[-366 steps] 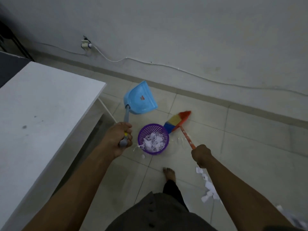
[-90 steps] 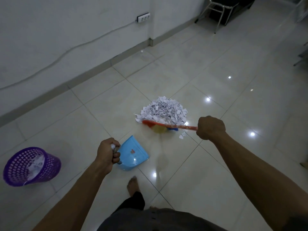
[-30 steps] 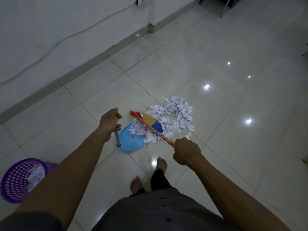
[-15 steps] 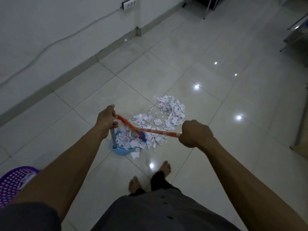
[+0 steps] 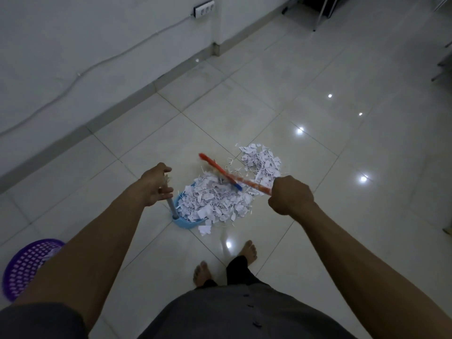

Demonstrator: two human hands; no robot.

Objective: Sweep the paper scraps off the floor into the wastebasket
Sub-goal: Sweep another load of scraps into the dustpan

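Clearly overfull: my left hand [image 5: 156,184] grips the dustpan [image 5: 186,222] handle, my right hand [image 5: 289,194] fists the broom [image 5: 220,172]; any tilt spills scraps [image 5: 215,199] before the wastebasket [image 5: 27,267].

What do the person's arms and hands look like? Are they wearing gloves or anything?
No gloves. The left hand and right hand are bare, with no rings, watch or bracelet that I can see. Both forearms are bare too. A dark grey sleeve covers the left upper arm at the bottom corner; no sleeve shows on the right arm.
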